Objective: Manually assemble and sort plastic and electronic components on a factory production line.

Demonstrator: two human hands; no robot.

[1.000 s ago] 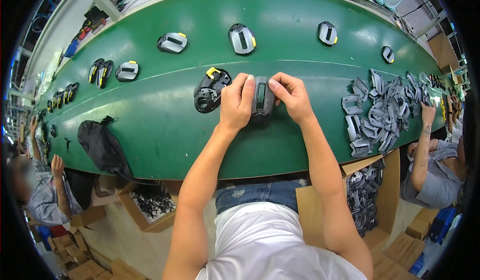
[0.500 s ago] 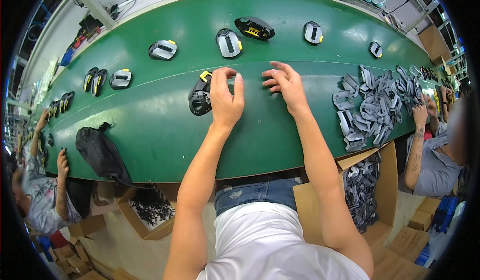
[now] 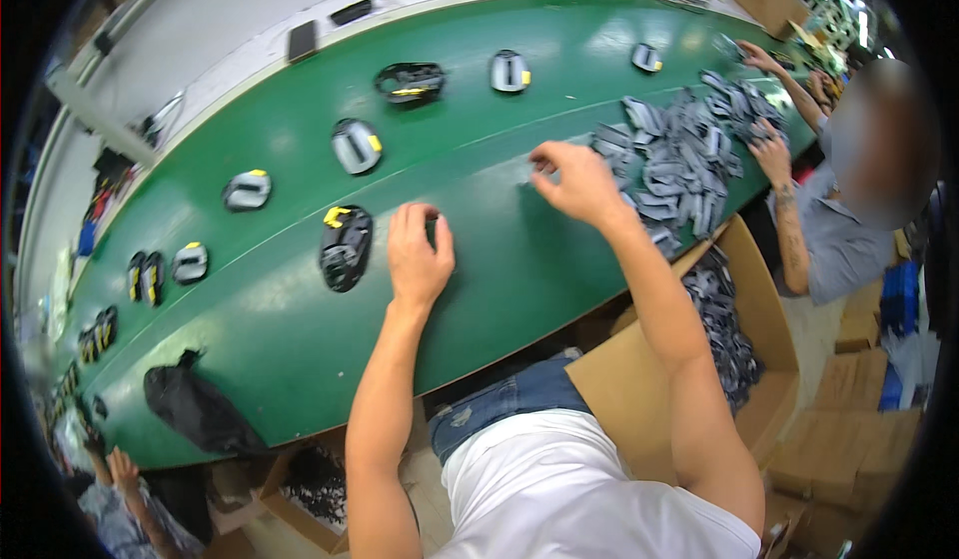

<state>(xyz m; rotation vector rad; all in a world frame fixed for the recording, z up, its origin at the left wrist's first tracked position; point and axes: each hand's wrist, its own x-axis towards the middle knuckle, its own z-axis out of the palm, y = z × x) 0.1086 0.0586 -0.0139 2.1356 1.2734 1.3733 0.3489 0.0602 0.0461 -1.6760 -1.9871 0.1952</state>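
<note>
On the green table lies a black oval housing [image 3: 346, 251] with a yellow piece at its far end. Just right of it is my left hand [image 3: 420, 257], fingers loosely bent and thumb apart, touching no part that I can see. My right hand [image 3: 579, 183] hovers over the table, its fingers loosely curled with a gap to the thumb and nothing visible in it. Nearest to this hand is a heap of grey plastic parts [image 3: 671, 164], at its right.
Several grey-and-black assemblies with yellow tabs, one of them a grey piece [image 3: 357, 146], are spread along the table [image 3: 479, 289]. A black bag [image 3: 198, 404] lies near left. An open carton [image 3: 639, 384] of grey parts stands below the edge. A co-worker's hand [image 3: 771, 154] touches the heap.
The view has turned to the right. My left hand has come away from the black housing, which stays on the table. My right hand is now closer to the grey heap.
</note>
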